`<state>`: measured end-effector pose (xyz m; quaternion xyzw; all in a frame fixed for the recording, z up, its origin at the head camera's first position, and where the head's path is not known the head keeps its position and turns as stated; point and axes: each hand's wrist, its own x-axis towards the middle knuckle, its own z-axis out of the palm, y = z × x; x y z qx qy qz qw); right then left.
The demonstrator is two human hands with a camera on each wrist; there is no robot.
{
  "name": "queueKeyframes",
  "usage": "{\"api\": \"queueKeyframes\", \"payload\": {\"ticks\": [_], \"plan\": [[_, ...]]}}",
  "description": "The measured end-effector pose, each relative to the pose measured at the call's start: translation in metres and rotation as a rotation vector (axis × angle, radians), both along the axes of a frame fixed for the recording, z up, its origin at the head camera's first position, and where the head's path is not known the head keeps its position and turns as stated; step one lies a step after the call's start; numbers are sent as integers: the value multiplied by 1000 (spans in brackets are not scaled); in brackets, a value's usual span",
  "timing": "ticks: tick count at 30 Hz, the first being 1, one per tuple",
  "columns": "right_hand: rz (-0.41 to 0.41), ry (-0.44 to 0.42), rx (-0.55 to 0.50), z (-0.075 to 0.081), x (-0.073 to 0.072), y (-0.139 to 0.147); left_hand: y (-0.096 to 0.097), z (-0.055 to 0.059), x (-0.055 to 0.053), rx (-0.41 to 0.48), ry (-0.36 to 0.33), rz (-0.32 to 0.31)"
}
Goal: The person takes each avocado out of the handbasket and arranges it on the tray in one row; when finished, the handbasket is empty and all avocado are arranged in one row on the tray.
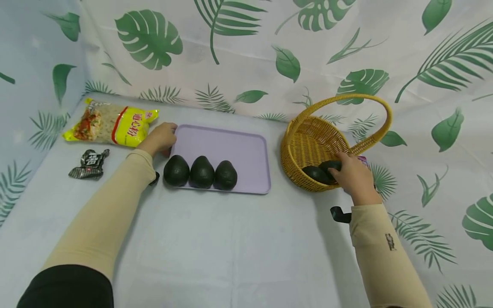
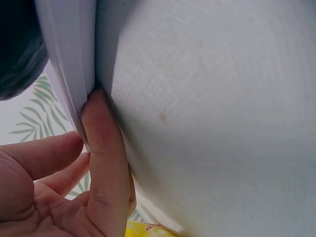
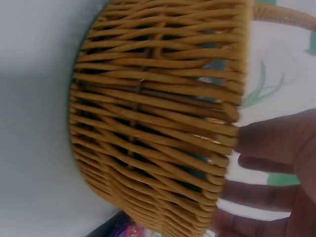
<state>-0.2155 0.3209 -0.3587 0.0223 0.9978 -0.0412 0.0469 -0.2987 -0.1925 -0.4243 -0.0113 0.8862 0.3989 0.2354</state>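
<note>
White tabletop (image 1: 231,248) | left hand (image 1: 160,137) pinches tray (image 1: 223,147) | right hand (image 1: 355,177) grips avocado (image 1: 328,165)

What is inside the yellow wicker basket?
Two dark avocados lie toward the near side of the basket, and its woven interior shows behind them. The right hand covers part of one avocado; whatever is underneath the hand and the avocados cannot be seen.
</note>
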Motion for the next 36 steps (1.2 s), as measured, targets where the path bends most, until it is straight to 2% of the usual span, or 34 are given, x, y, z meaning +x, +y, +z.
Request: {"api": "queueKeyframes", "payload": {"ticks": [6,15,22,30,36], "plan": [[4,-36,4,-10,-10,4,0,-1,0,5,-6,6],[90,-61,-126,-25,-36,11,-1,-3,-3,-15,3,9],[20,-79,-160,-28,-47,12,0,-4,-3,-13,5,10],[15,-53,-192,-33,-47,13,1,-6,-3,-5,0,15],[50,41,-248,-22,-35,8,0,-6,-4,-18,-10,24]]}}
